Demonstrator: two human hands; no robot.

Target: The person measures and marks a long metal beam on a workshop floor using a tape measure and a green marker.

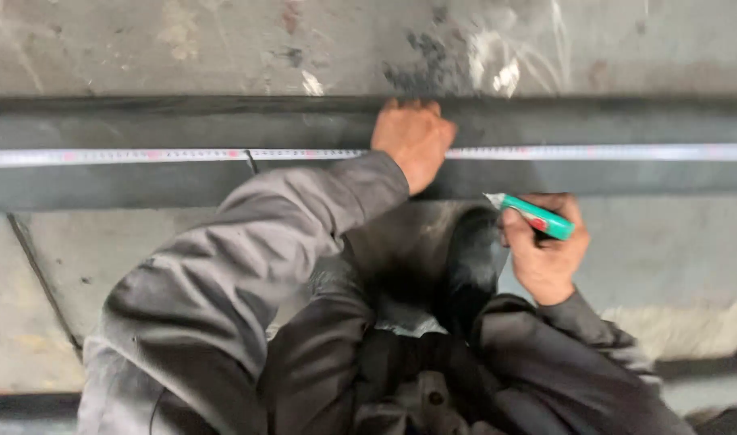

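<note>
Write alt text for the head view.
Left hand presses a measuring tape onto a long dark steel beam lying on concrete floor; right hand holds a green marker just below the beam.

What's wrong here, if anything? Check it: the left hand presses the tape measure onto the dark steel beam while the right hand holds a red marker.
One detail is wrong: the marker in the right hand is green, not red. The head view shows it. The rest stands: the left hand presses on the tape measure, which lies along the dark steel beam.
</note>
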